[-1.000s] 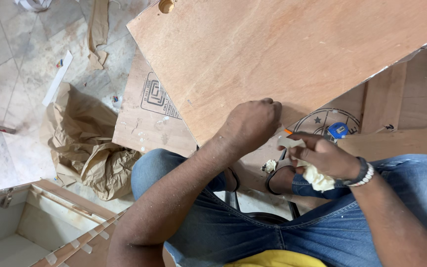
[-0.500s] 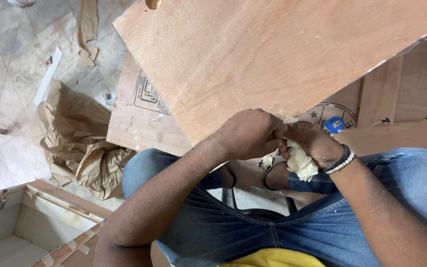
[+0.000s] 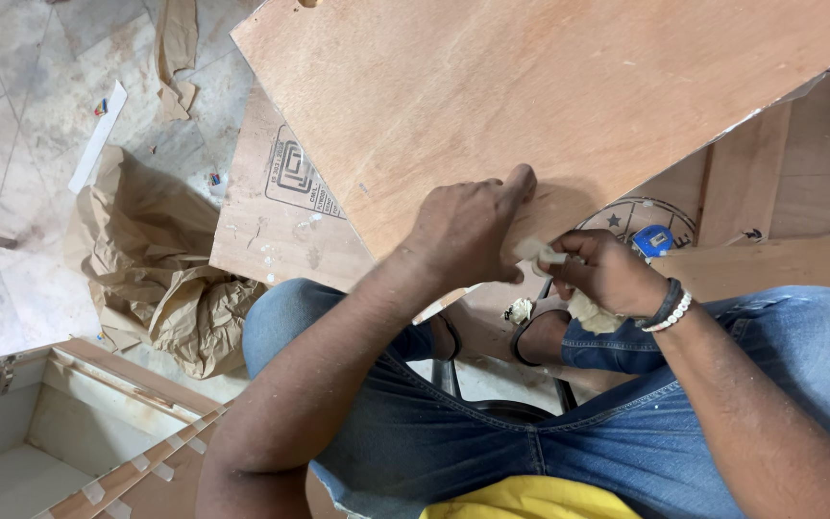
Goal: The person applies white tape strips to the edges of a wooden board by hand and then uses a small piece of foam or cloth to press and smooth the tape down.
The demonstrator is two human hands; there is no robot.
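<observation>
A large plywood board lies tilted over my knees. My left hand rests on its near edge, fingers curled, index finger stretched along the wood. Just right of it, my right hand is closed around a lump of pale putty, with a small pale piece pinched at the fingertips against the board's edge. A bracelet sits on the right wrist. A small blue object lies on the wood just beyond the right hand.
A smaller stamped plywood sheet lies under the board. Crumpled brown paper is on the tiled floor at left. An open wooden box stands at bottom left. More wooden panels lie at right.
My left hand has slid along the board's edge and its index finger now points outward. My right hand has come up to the edge with the putty. The view has shifted slightly.
</observation>
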